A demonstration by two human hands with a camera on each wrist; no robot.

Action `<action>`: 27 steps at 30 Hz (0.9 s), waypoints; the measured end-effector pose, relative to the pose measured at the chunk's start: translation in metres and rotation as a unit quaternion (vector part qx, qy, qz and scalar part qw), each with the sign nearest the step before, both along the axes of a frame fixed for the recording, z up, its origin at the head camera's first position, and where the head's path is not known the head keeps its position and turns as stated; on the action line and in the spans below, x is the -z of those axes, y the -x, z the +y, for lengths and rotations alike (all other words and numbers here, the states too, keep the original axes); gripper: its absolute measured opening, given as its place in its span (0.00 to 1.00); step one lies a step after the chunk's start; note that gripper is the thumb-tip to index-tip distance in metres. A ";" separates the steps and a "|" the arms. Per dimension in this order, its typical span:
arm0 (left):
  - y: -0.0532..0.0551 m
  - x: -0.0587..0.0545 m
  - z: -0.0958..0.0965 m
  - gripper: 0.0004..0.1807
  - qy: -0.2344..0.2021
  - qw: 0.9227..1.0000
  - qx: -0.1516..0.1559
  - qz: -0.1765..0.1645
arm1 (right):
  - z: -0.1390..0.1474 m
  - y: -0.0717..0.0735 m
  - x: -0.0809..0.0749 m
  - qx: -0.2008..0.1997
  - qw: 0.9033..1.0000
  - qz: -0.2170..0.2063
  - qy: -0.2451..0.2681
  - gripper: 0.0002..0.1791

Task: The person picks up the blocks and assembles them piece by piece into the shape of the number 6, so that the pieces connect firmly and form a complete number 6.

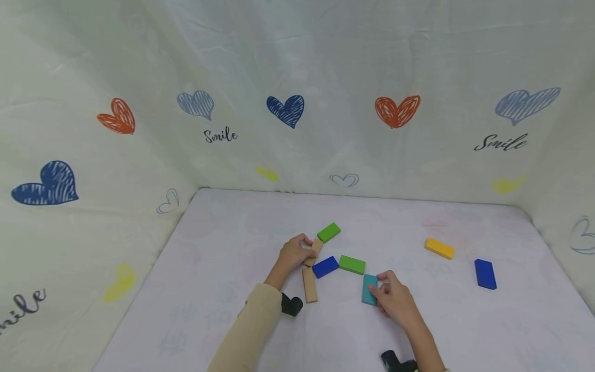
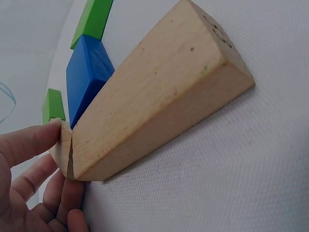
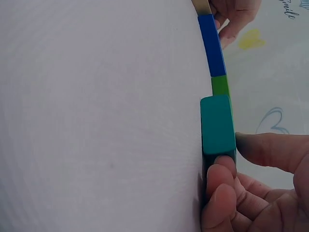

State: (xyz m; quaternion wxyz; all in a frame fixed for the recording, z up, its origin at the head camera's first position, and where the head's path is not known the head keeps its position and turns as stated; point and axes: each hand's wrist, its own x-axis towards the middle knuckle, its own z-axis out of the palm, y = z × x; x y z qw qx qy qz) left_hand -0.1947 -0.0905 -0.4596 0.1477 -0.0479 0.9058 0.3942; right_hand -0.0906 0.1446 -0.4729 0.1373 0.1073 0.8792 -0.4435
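My left hand [image 1: 293, 256] pinches a plain wooden block [image 1: 316, 249] between thumb and fingers. One end of that block meets a second plain wooden block [image 2: 159, 92], and a green block [image 1: 329, 232] lies at its far end. From this junction a blue block [image 1: 326, 267] slants off to the right, followed by another green block [image 1: 352, 264]. At the near right end of the row is a teal block [image 1: 370, 289], gripped by my right hand [image 1: 398, 301]. In the right wrist view the thumb lies along the teal block's one side, the fingertips against another.
To the right on the white tabletop [image 1: 209, 248] lie a yellow block [image 1: 439, 248] and a dark blue block [image 1: 485, 274], apart from the row. A white cloth wall [image 1: 334, 57] printed with hearts rises behind and beside the table. Black wrist devices sit below both hands.
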 end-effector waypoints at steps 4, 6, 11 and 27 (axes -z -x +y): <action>0.001 0.000 0.000 0.14 -0.002 1.000 0.000 -0.001 | 0.001 0.000 0.001 0.005 1.000 -0.001 0.007 0.22; 0.001 0.001 0.000 0.14 -0.002 1.000 0.001 -0.002 | 0.001 0.000 0.002 0.007 1.000 0.000 0.008 0.23; 0.002 0.003 0.000 0.14 -0.002 1.000 -0.002 -0.005 | 0.001 0.001 0.003 0.012 1.000 0.002 0.014 0.23; 0.003 0.006 0.000 0.13 -0.006 1.000 -0.003 -0.005 | 0.001 0.000 0.003 0.012 1.000 0.004 0.022 0.23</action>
